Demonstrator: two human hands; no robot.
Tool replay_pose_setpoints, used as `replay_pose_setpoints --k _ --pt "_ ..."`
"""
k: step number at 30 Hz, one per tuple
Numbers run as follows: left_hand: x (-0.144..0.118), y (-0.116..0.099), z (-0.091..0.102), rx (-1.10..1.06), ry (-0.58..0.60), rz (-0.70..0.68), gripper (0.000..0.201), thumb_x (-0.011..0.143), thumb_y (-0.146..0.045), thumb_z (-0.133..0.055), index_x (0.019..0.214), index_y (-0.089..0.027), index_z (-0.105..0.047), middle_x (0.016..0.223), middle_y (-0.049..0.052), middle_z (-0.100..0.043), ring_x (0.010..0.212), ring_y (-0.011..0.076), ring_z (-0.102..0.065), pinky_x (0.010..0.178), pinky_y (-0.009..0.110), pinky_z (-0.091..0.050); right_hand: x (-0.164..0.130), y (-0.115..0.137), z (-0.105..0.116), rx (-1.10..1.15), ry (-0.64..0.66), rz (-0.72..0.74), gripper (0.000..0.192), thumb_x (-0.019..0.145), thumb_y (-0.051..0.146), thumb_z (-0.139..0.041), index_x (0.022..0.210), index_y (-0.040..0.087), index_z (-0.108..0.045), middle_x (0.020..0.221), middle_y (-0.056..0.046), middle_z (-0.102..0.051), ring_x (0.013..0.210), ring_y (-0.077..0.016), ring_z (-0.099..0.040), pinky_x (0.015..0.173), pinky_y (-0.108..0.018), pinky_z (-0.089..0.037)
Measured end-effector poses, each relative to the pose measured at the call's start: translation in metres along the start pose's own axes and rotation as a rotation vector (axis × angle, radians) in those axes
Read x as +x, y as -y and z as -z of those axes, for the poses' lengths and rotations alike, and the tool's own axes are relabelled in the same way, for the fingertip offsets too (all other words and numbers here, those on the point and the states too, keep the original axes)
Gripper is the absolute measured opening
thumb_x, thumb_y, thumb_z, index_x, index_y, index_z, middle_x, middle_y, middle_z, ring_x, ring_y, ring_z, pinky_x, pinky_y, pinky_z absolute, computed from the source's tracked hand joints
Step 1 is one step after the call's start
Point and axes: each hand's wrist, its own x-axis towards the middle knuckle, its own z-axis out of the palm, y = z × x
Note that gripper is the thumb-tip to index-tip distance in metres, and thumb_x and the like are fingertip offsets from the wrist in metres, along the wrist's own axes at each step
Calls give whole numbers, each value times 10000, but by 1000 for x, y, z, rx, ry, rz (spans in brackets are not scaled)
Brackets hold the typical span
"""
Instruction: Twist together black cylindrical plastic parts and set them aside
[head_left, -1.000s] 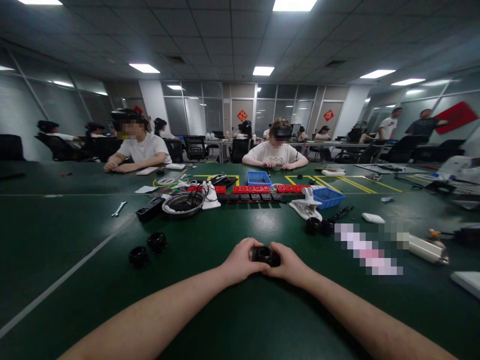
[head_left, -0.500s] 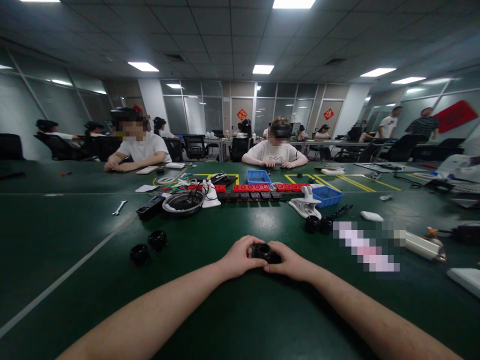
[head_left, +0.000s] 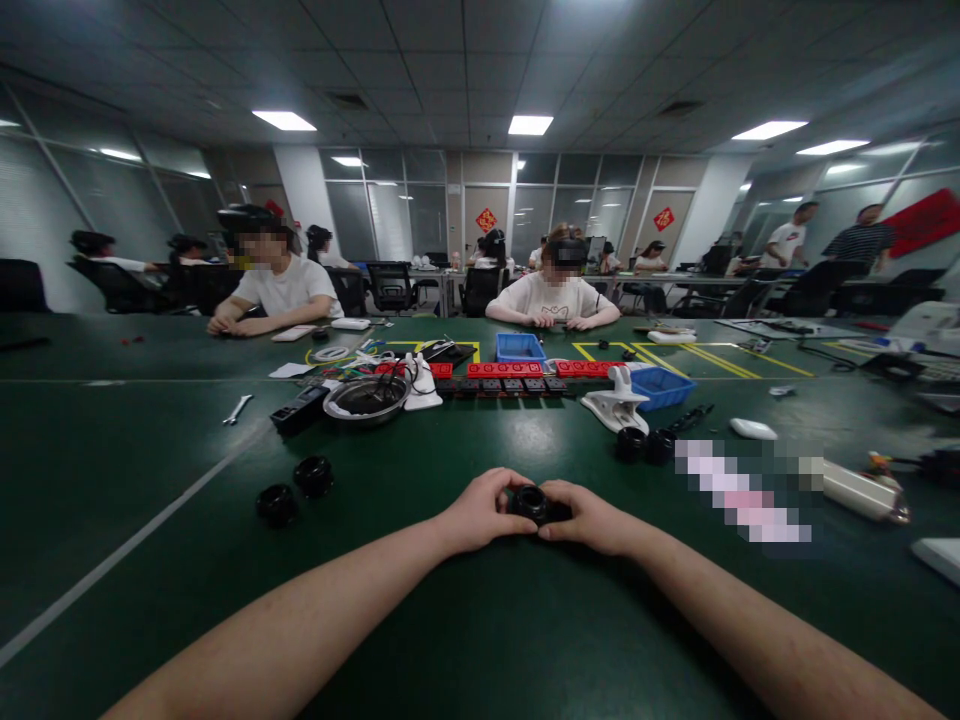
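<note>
At the near middle of the table, a black ring-shaped part (head_left: 530,503) with an open centre sits between my two hands. My left hand (head_left: 486,512) is closed round its left side, thumb in front and fingers behind. From the right, my right hand (head_left: 589,517) curls its thumb and fingers against the part. A dark patch lies inside that right grip; I cannot tell whether it is shadow or another part. Two similar black ring-shaped parts (head_left: 313,477) lie to the left, and another pair (head_left: 631,443) lies to the right, by a white clamp stand (head_left: 616,402).
Across the middle of the green table (head_left: 420,630) stand a metal bowl (head_left: 341,412), a red strip (head_left: 504,370), and blue bins (head_left: 520,347) (head_left: 661,388). A wrench (head_left: 238,410) lies on the left, a cream cylinder (head_left: 859,490) on the right. Two people sit opposite.
The view has shifted slightly. Both hands stay round the black ring-shaped part; the tip of my right thumb has moved a little to the right.
</note>
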Motion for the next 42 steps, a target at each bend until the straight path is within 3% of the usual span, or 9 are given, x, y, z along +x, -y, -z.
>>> replay_pose_setpoints --k 4,8,13,16,19,21,25,36,42 --pt "-1 -6 -1 -1 0 16 439 578 -319 -681 954 -151 -530 806 0 -466 567 73 -401 496 186 -336 1 -5 -4 -51 -59 -51 253 619 323 -639 759 142 -532 701 20 -486 651 -126 -461 558 -219 -356" --pt "-3 -12 -7 21 -56 86 431 553 -316 -696 910 -145 -524 804 -1 -473 537 67 -389 473 182 -324 2 -3 -13 -286 -181 -119 329 550 407 -670 671 152 -501 652 17 -488 597 -124 -443 502 -212 -308" --pt "-5 -10 -16 76 -224 123 381 558 -244 -694 891 -168 -524 827 5 -494 591 98 -437 516 202 -341 2 9 -28 -603 -315 -201 275 638 430 -583 689 165 -534 685 -35 -552 662 -173 -488 582 -269 -313" --pt "-4 -8 -16 67 -236 131 376 561 -234 -692 893 -174 -526 827 7 -499 613 111 -450 526 208 -349 1 11 -29 -696 -341 -230 333 651 492 -547 719 166 -544 726 -57 -553 721 -208 -494 632 -311 -316" --pt "-4 -8 -12 38 -162 107 393 565 -260 -693 908 -163 -527 815 4 -494 572 90 -429 498 195 -341 1 6 -24 -593 -333 -184 431 599 531 -584 831 172 -534 822 -55 -536 771 -212 -485 654 -310 -336" --pt "-4 -9 -7 10 -90 77 403 576 -285 -686 922 -153 -526 812 1 -486 540 70 -406 476 182 -330 0 1 -17 -456 -251 -90 484 585 506 -617 933 185 -518 875 -45 -526 803 -201 -481 675 -297 -351" --pt "-3 -8 -2 -17 -6 28 418 601 -301 -669 962 -150 -521 813 -4 -469 527 54 -388 464 170 -325 -1 -4 -5 -300 -76 37 353 657 422 -601 911 182 -549 877 -32 -522 817 -184 -480 710 -287 -367" --pt "0 -4 0 3 19 30 417 601 -286 -668 973 -166 -524 828 -2 -471 546 60 -396 486 173 -334 -1 -1 5 -180 16 68 245 698 315 -584 892 167 -569 867 -22 -533 845 -179 -487 760 -286 -372" --pt "-3 -7 -4 12 -30 51 420 583 -314 -677 943 -160 -524 825 -3 -471 537 63 -392 472 174 -319 -1 -2 1 -214 -44 -5 228 656 323 -617 784 148 -548 751 -4 -523 703 -151 -484 607 -239 -374"
